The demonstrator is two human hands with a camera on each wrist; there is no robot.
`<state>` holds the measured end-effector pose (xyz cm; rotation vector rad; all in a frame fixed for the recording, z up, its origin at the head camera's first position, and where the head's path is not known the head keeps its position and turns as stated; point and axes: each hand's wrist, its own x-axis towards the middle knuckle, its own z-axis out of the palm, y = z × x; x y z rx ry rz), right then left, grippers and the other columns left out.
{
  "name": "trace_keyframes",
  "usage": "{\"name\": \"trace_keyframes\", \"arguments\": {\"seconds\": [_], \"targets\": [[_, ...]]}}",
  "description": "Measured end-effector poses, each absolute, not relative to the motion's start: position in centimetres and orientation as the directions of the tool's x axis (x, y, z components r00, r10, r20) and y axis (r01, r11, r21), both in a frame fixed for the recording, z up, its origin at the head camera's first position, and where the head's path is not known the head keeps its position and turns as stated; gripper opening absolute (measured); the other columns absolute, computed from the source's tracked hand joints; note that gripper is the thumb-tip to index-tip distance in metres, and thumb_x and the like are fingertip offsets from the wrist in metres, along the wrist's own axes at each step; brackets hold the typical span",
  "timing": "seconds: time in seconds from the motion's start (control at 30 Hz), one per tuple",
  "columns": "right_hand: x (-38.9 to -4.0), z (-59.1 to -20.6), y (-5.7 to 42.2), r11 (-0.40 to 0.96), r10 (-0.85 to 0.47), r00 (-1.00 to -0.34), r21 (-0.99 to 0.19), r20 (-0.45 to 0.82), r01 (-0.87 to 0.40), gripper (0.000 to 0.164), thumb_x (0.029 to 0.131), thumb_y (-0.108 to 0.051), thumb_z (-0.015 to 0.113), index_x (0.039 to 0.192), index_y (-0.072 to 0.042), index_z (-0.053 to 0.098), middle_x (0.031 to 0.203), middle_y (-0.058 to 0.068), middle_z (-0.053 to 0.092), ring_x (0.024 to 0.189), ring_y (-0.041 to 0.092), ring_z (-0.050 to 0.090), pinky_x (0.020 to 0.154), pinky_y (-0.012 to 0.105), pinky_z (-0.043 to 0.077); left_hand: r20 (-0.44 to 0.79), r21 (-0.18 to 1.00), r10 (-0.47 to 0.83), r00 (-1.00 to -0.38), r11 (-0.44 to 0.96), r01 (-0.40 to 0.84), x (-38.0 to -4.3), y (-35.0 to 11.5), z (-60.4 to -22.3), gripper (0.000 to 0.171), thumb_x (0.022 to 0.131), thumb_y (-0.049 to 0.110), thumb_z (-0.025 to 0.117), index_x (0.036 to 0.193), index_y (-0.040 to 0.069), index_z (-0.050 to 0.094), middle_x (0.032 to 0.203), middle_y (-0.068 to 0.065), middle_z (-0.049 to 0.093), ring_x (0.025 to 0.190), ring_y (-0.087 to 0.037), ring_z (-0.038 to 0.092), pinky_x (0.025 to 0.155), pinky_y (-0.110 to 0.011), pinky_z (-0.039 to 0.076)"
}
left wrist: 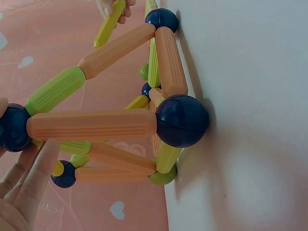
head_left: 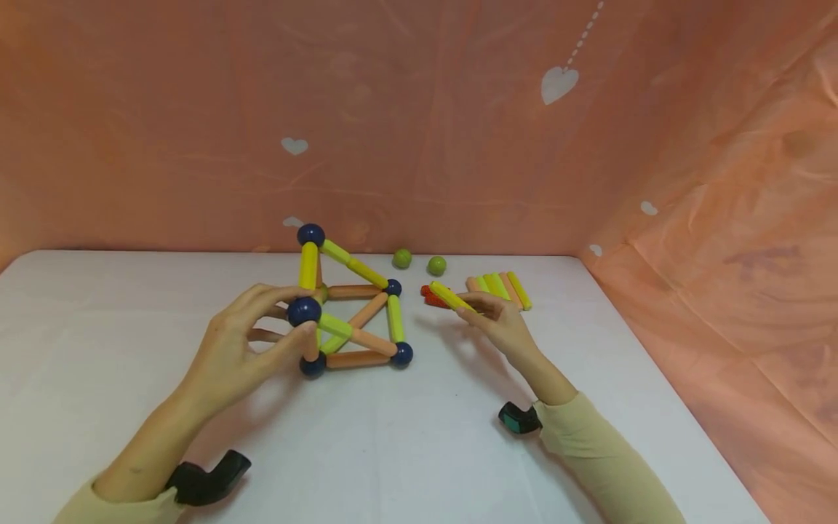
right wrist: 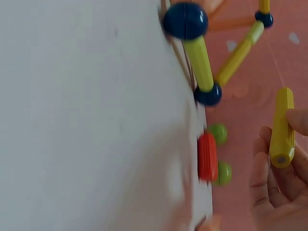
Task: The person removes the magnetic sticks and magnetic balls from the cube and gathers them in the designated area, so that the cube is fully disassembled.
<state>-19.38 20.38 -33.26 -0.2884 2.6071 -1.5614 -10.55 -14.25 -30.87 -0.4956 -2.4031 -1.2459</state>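
Note:
My left hand point(head_left: 229, 353) holds a dark blue ball point(head_left: 303, 311), thumb on the near side and fingers behind it. This ball is an upper corner of a frame built from rods and balls, standing on the table. Upright orange rod point(left wrist: 94, 125) joins it to a lower blue ball point(left wrist: 183, 121). Another upper blue ball point(head_left: 310, 234) tops the far side, with sloping rods running down to the right. To the right of the frame, my right hand point(head_left: 504, 327) pinches a yellow rod point(right wrist: 282, 127) between thumb and fingers, raised off the table.
Two green balls point(head_left: 402, 258) sit at the table's back edge. Red rods point(head_left: 435, 298) lie just behind the yellow rod. Several orange, green and yellow rods point(head_left: 495, 287) lie side by side at the back right. A pink curtain point(head_left: 419, 131) hangs behind the white table point(head_left: 406, 444).

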Motion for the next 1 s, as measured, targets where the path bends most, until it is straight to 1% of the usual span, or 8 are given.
{"name": "trace_keyframes", "arguments": {"seconds": [0.07,0.13,0.23,0.47,0.57,0.7,0.83,1.0], "targets": [[-19.7,-33.4,21.1,0.483,-0.183,-0.983,-0.869,0.021,-0.109,0.036,0.092,-0.017,0.064,0.124,0.0,0.061,0.137,0.019,0.053,0.117,0.027,0.055,0.084,0.024,0.05,0.489,0.69,0.133,-0.862,0.545,0.476,-10.5,-14.2,-30.9,0.037,0.087,0.018,0.071,0.124,0.02,0.062,0.111,0.002,0.061,0.095,0.006,0.051,0.07,-0.013,0.052],[-20.2,-33.4,21.8,0.499,-0.148,-0.989,-0.862,0.024,-0.095,0.038,0.091,-0.018,0.065,0.125,0.0,0.061,0.124,0.02,0.062,0.105,0.023,0.06,0.082,0.023,0.049,0.493,0.686,0.139,-0.859,0.546,0.482,-10.5,-14.2,-30.9,0.037,0.088,0.017,0.07,0.124,0.018,0.062,0.112,0.002,0.06,0.095,0.005,0.052,0.069,-0.014,0.053],[-21.0,-33.5,22.9,0.523,-0.086,-0.996,-0.851,0.005,-0.049,0.04,0.091,-0.02,0.065,0.126,0.0,0.06,0.12,0.018,0.064,0.103,0.018,0.06,0.082,0.021,0.049,0.498,0.681,0.146,-0.855,0.544,0.489,-10.5,-14.3,-30.9,0.036,0.088,0.016,0.069,0.123,0.016,0.061,0.112,0.001,0.06,0.094,0.004,0.052,0.069,-0.015,0.053],[-22.6,-33.5,25.3,0.502,0.03,-0.997,-0.861,-0.076,0.081,0.046,0.093,-0.022,0.062,0.132,0.0,0.054,0.131,0.021,0.056,0.111,0.021,0.055,0.085,0.023,0.051,0.488,0.688,0.145,-0.861,0.543,0.481,-10.4,-14.3,-31.0,0.036,0.089,0.016,0.069,0.124,0.017,0.06,0.112,0.001,0.058,0.095,0.005,0.052,0.07,-0.013,0.052],[-23.0,-33.6,26.2,0.493,0.057,-0.994,-0.864,-0.089,0.105,0.047,0.094,-0.024,0.061,0.134,0.001,0.053,0.134,0.021,0.055,0.108,0.017,0.057,0.084,0.022,0.051,0.487,0.687,0.148,-0.861,0.543,0.482,-10.5,-14.3,-31.0,0.036,0.089,0.016,0.069,0.124,0.016,0.06,0.113,0.001,0.058,0.095,0.005,0.052,0.07,-0.013,0.052],[-23.3,-33.6,27.1,0.496,0.089,-0.993,-0.861,-0.076,0.11,0.046,0.094,-0.023,0.06,0.133,0.002,0.053,0.133,0.022,0.055,0.097,0.01,0.058,0.081,0.021,0.051,0.481,0.687,0.151,-0.864,0.547,0.478,-10.5,-14.3,-30.9,0.037,0.089,0.017,0.069,0.124,0.015,0.06,0.112,0.001,0.058,0.095,0.004,0.052,0.07,-0.014,0.052],[-23.7,-33.6,27.7,0.516,0.123,-0.991,-0.85,-0.044,0.102,0.043,0.094,-0.022,0.06,0.13,0.001,0.056,0.129,0.023,0.058,0.089,0.009,0.058,0.076,0.018,0.05,0.497,0.685,0.142,-0.856,0.541,0.487,-10.5,-14.2,-31.1,0.037,0.088,0.015,0.069,0.124,0.015,0.06,0.111,0.001,0.058,0.095,0.005,0.051,0.068,-0.014,0.053],[-24.0,-33.6,28.4,0.514,0.226,-0.973,-0.843,-0.049,0.162,0.042,0.095,-0.024,0.059,0.13,-0.001,0.057,0.126,0.019,0.059,0.086,0.008,0.056,0.072,0.015,0.05,0.509,0.691,0.131,-0.851,0.528,0.494,-10.5,-14.1,-31.5,0.038,0.088,0.012,0.069,0.125,0.015,0.06,0.111,0.001,0.057,0.095,0.006,0.05,0.067,-0.014,0.052]]}}
